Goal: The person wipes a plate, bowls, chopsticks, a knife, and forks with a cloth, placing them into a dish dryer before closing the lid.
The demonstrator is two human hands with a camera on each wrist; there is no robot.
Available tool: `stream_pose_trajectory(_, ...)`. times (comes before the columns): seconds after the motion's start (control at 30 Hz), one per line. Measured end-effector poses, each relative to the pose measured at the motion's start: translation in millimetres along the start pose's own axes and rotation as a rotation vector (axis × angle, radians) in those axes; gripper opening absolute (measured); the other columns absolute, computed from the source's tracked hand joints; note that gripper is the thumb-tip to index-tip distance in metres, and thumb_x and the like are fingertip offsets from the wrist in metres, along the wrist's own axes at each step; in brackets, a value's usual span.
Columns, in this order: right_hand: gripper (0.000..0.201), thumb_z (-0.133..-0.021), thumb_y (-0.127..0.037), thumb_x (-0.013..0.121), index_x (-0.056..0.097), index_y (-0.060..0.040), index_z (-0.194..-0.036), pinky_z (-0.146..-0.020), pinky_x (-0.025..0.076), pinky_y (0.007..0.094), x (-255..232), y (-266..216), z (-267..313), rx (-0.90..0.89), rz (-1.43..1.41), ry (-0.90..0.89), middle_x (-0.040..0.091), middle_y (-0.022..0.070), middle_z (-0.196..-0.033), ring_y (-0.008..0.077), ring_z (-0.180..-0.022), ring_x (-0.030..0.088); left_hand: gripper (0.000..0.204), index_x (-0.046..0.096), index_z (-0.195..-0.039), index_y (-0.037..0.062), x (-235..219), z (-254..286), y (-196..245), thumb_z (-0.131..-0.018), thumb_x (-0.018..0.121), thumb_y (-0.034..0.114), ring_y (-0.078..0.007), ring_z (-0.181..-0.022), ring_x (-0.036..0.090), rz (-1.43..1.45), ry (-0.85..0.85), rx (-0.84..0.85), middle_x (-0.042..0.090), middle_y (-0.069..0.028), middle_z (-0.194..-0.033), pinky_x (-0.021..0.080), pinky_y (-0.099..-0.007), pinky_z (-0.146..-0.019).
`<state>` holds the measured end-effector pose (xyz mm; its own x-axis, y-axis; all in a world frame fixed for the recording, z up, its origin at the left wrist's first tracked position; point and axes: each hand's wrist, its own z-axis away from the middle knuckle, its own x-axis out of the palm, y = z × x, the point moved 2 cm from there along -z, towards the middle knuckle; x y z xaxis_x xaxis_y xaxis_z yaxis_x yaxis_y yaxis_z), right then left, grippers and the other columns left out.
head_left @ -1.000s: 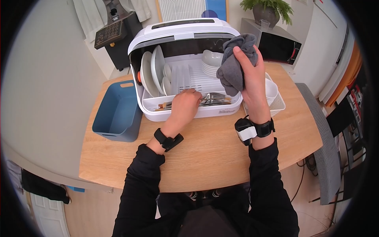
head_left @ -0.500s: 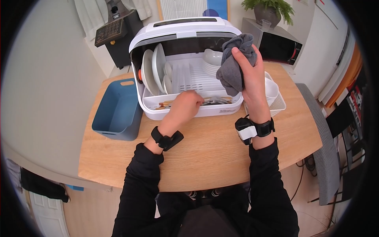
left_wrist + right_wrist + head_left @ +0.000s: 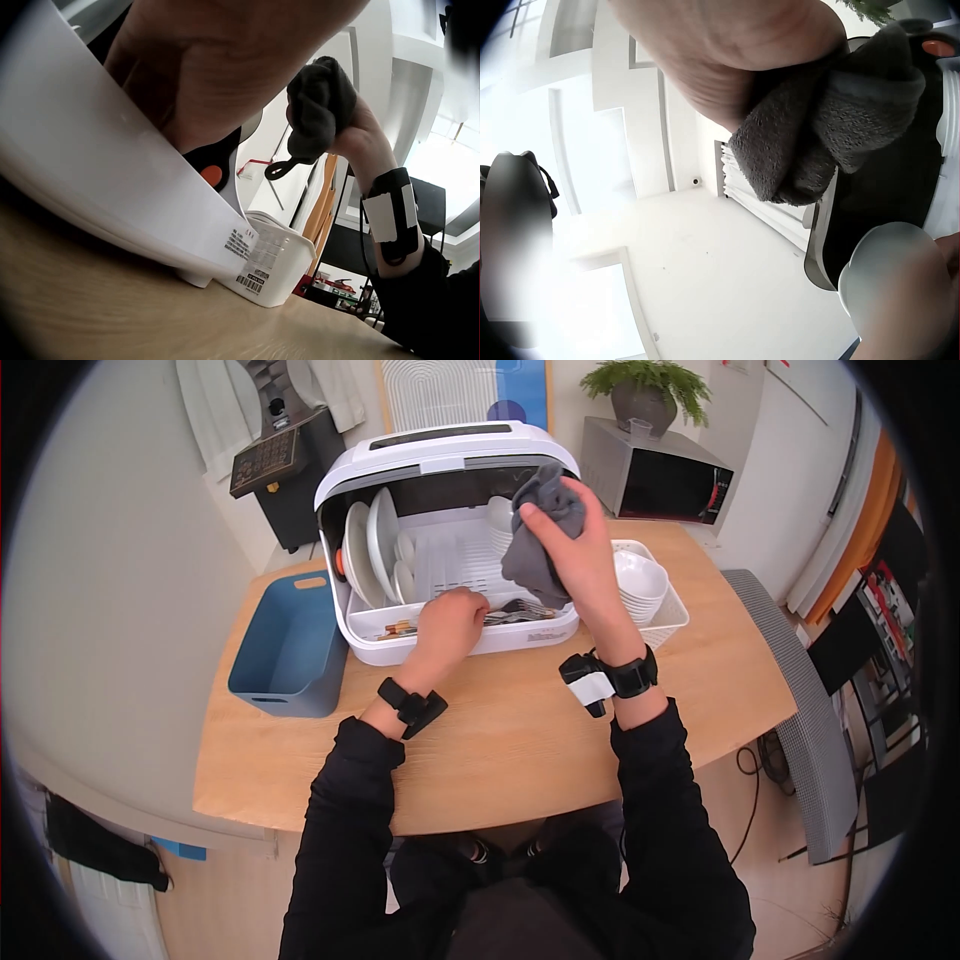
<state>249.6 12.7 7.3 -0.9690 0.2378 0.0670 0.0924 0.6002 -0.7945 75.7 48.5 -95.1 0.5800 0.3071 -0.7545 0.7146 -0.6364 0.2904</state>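
Note:
In the head view my left hand (image 3: 448, 628) reaches into the front cutlery tray of a white dish dryer (image 3: 352, 632). Its fingers are bent down among forks (image 3: 520, 610) and wooden-handled cutlery (image 3: 400, 628); I cannot tell whether they grip a piece. My right hand (image 3: 585, 560) holds up a bunched dark grey cloth (image 3: 540, 550), thumb on the near side, in front of the dryer's right end. A loop hangs from this cloth in the left wrist view. White plates (image 3: 382, 540) stand upright in the dryer's left side, and stacked bowls (image 3: 500, 525) are partly hidden behind the cloth.
A blue bin (image 3: 285, 645) stands left of the dryer on the wooden table (image 3: 520, 750). On the right, a white basket (image 3: 672, 622) holds stacked white bowls (image 3: 640, 585). Behind are a microwave (image 3: 660, 480) and a potted fern (image 3: 645, 400). The dryer's lid is raised.
The head view has shifted slightly. My right hand with the cloth has moved a little left and lower, closer to my left hand. Forks show again beside the left fingers, where spoons showed before.

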Motion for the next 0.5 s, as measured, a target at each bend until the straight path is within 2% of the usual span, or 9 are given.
stream_pose_trajectory(0.2, 0.063, -0.084, -0.030, 0.074, 0.043, -0.0017, -0.132, -0.094, 0.046, 0.0343, -28.1, 10.6, 21.5, 0.121, 0.065, -0.042, 0.057, 0.0172, -0.121, 0.0233, -0.110, 0.057, 0.010, 0.072, -0.082, 0.0066, -6.7, 1.0, 33.0, -0.081, 0.063, 0.010, -0.0309, -0.078, 0.066, 0.032, 0.070, 0.098, 0.069, -0.0118, -0.081, 0.050, -0.0427, -0.074)
stream_pose_trajectory(0.3, 0.064, -0.083, -0.024, 0.070, 0.038, -0.0017, -0.134, -0.093, 0.047, 0.0334, -56.1, 11.7, 32.0, 0.183, 0.056, 0.008, 0.055, 0.0180, -0.121, 0.0236, -0.108, 0.057, 0.011, 0.073, -0.082, 0.0072, -2.6, -10.8, 54.6, -0.081, 0.063, 0.011, -0.0312, -0.074, 0.067, 0.036, 0.021, 0.066, 0.069, -0.0125, -0.077, 0.051, -0.0427, -0.071)
stream_pose_trajectory(0.4, 0.065, -0.081, -0.016, 0.063, 0.032, -0.0022, -0.136, -0.092, 0.047, 0.0325, -85.9, 2.5, 45.4, 0.231, 0.050, 0.074, 0.053, 0.0194, -0.120, 0.0245, -0.105, 0.056, 0.014, 0.075, -0.089, 0.0098, 0.4, -31.3, 79.2, -0.083, 0.064, 0.017, -0.0307, -0.077, 0.069, 0.000, -0.023, 0.072, 0.072, -0.0102, -0.082, 0.055, -0.0411, -0.067)
stream_pose_trajectory(0.5, 0.067, -0.079, -0.011, 0.058, 0.026, -0.0036, -0.137, -0.093, 0.046, 0.0336, -120.8, -5.4, 56.3, 0.274, 0.139, 0.115, 0.050, 0.0222, -0.122, 0.0270, -0.108, 0.056, 0.015, 0.074, -0.090, 0.0105, 4.8, -52.8, 108.8, -0.083, 0.063, 0.019, -0.0310, -0.077, 0.069, -0.050, -0.097, 0.052, 0.072, -0.0109, -0.083, 0.055, -0.0409, -0.068)
